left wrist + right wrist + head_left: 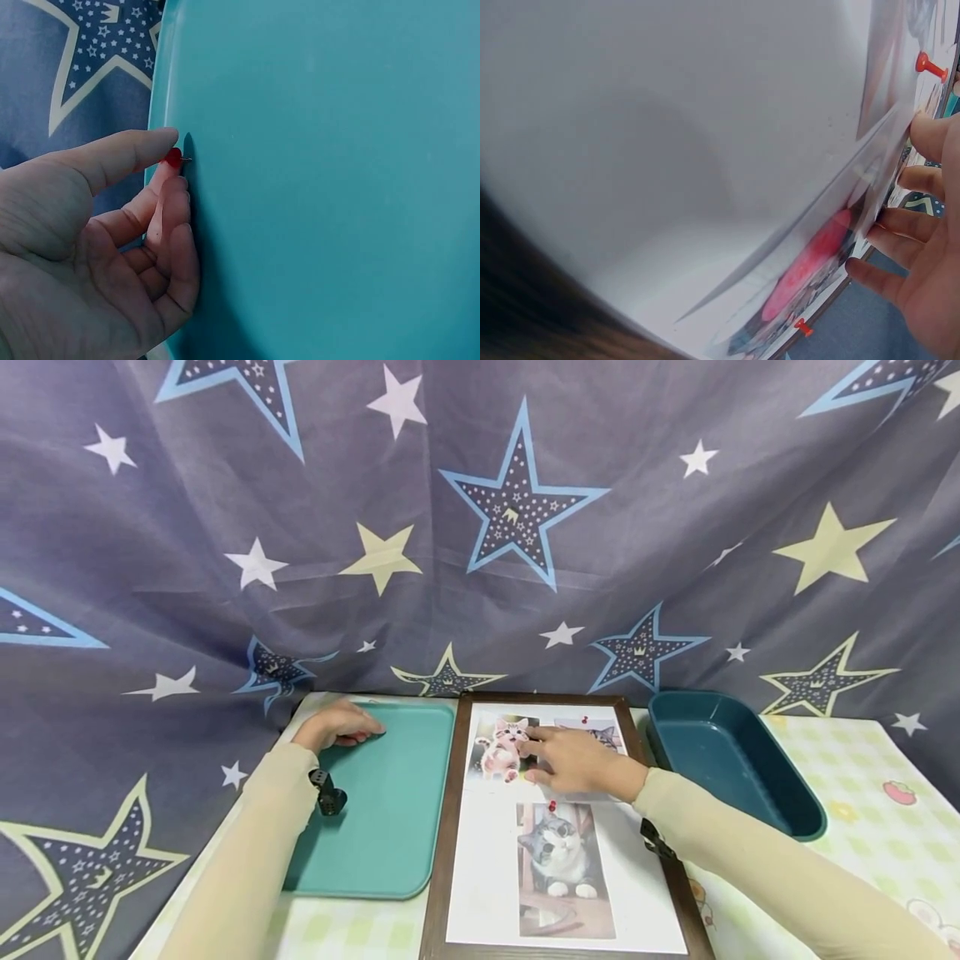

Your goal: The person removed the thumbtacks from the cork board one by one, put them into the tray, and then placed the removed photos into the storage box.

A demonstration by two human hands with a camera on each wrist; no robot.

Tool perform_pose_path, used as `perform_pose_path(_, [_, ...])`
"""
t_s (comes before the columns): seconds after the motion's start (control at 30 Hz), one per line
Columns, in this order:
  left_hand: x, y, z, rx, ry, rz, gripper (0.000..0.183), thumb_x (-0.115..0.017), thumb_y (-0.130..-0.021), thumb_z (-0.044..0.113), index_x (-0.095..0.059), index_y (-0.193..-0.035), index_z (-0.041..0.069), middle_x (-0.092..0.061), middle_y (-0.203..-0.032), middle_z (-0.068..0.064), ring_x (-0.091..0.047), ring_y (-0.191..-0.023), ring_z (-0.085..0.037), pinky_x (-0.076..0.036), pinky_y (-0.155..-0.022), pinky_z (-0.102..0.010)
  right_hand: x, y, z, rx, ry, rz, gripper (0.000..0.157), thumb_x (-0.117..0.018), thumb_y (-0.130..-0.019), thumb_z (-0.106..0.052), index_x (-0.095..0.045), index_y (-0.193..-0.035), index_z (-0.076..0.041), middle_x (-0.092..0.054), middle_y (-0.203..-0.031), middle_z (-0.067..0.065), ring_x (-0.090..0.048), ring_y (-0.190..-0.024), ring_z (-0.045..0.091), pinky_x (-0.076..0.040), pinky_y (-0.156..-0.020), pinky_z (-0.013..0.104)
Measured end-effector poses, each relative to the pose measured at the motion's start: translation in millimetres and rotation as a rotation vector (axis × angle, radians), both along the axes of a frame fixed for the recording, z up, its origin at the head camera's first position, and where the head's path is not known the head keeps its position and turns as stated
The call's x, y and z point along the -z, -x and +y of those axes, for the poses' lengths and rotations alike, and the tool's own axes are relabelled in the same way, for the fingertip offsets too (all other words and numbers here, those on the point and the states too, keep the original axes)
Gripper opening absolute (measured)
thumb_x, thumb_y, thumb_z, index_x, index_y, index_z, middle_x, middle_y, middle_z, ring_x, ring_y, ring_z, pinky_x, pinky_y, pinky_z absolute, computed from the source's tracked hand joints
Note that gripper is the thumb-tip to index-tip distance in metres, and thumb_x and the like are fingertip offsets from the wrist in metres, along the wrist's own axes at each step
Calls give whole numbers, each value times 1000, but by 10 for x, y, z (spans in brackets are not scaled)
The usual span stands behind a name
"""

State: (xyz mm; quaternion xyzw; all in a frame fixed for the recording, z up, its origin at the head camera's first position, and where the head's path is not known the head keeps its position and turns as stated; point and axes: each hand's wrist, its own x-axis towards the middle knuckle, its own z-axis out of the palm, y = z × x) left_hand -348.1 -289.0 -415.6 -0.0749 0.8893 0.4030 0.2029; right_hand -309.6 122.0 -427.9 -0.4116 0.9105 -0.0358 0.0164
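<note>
My left hand (341,725) is over the far left part of a teal tray (375,810). Between its thumb and index finger it pinches a red push pin (174,157), whose metal point faces the tray. My right hand (577,764) rests its spread fingers on a kitten photo (487,758) at the upper left of a white, brown-framed board (480,877). Partly behind that hand is another cat photo (606,737) with a red push pin (585,720) at its top. Lower down, a grey-and-white cat photo (566,868) has a red push pin (552,807) at its top edge.
A dark teal bin (720,752) stands right of the board, close to its frame. Under everything lies a checked tablecloth (862,777). A star-patterned curtain (480,610) hangs right behind the table and along its left side.
</note>
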Motion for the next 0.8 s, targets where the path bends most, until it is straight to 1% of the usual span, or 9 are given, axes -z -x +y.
perform_pose_path(0.1, [-2, 4, 8, -1, 0, -10, 20, -73, -93, 22, -65, -75, 18, -58, -72, 4, -55, -70, -11, -51, -69, -25, 12, 12, 1, -13, 17, 13, 46, -59, -102, -38, -63, -140, -12, -52, -150, 23, -59, -129, 41, -53, -103, 54])
perform_pose_path(0.27, [-32, -10, 20, 2, -3, -14, 13, -73, -93, 22, -69, -82, 16, -60, -75, 5, -56, -73, -11, -51, -71, -25, 10, 16, 1, -28, 40, 30, 46, -61, -101, -38, -64, -138, -11, -53, -149, 24, -59, -129, 41, -53, -103, 54])
perform_pose_path(0.5, [-33, -7, 15, 6, -15, -22, 12, -73, -93, 21, -70, -84, 14, -60, -73, 5, -56, -72, -11, -51, -72, -25, -21, 4, -8, -24, 36, 16, 49, -61, -101, -37, -62, -140, -8, -52, -149, 25, -57, -131, 41, -51, -106, 54])
perform_pose_path(0.6, [-21, 7, 8, 9, -17, -28, 10, -73, -93, 21, -72, -90, 12, -60, -74, 5, -56, -73, -11, -51, -72, -25, -17, 10, -10, -24, 35, 20, 49, -61, -101, -37, -62, -141, -8, -52, -149, 25, -57, -132, 41, -51, -107, 54])
perform_pose_path(0.7, [-12, 18, 5, 9, -18, -31, 13, -72, -94, 22, -73, -98, 10, -62, -78, 5, -57, -74, -11, -52, -74, -25, -13, 16, -8, -25, 29, 19, 49, -61, -101, -38, -62, -140, -9, -52, -149, 25, -57, -132, 41, -51, -107, 54])
perform_pose_path(0.8, [-14, 18, 3, 9, -21, -34, 13, -72, -94, 22, -73, -100, 10, -63, -81, 5, -57, -77, -11, -52, -75, -26, -11, 22, -4, -27, 21, 20, 47, -60, -101, -38, -63, -139, -10, -52, -149, 25, -57, -131, 41, -51, -106, 54])
